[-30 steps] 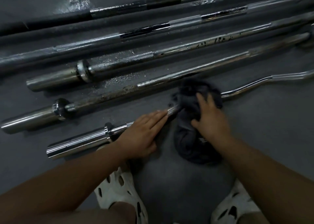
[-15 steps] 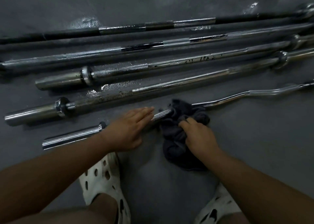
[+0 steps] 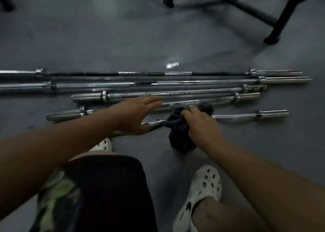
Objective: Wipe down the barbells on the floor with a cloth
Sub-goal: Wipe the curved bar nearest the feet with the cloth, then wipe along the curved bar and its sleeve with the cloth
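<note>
Holding the left hand (image 3: 137, 115) palm-down over the curl bar (image 3: 246, 116), fingers (image 3: 153, 100) straight and together. Gripping a bunched dark cloth (image 3: 177, 124) on that bar's shaft with the right hand (image 3: 202, 126), fingers curled round it. Lying left-to-right on the floor (image 3: 105, 38), parallel to 4 straight barbells (image 3: 175, 92) just beyond.

2 white perforated foam clogs: left clog (image 3: 103, 145), right clog (image 3: 202, 193). Black shorts (image 3: 109, 193), green camouflage panel (image 3: 58, 196) near left. Left forearm (image 3: 52, 143), right forearm (image 3: 263, 170) bare.

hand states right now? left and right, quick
Left hand: open, fingers straight, palm over the curl bar.
Right hand: closed on the dark cloth, which sits on the same bar.
</note>
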A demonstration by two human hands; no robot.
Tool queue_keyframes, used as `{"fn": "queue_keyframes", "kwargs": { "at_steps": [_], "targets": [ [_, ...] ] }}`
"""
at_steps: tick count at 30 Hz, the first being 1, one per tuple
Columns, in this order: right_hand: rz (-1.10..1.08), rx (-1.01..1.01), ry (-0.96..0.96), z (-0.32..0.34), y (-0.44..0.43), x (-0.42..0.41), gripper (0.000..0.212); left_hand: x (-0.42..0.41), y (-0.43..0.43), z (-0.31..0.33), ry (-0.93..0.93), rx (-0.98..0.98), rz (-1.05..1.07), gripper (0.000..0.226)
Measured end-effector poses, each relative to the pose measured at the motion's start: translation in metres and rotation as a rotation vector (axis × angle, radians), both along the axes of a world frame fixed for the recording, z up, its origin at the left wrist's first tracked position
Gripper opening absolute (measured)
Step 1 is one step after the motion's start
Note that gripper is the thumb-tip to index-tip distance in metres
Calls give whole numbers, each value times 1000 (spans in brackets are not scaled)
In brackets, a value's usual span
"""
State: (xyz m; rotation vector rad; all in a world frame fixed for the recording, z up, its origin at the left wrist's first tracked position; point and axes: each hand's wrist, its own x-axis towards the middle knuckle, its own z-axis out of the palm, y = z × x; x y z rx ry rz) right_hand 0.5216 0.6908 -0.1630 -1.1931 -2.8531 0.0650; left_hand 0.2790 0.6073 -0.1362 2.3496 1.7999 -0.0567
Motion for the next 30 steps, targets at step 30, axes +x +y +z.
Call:
{"fn": "queue_keyframes", "kwargs": {
  "at_steps": [30],
  "targets": [
    [54, -343, -62, -106, 101, 81, 52, 172, 121, -131, -365, -536, 362, 57]
  ]
}}
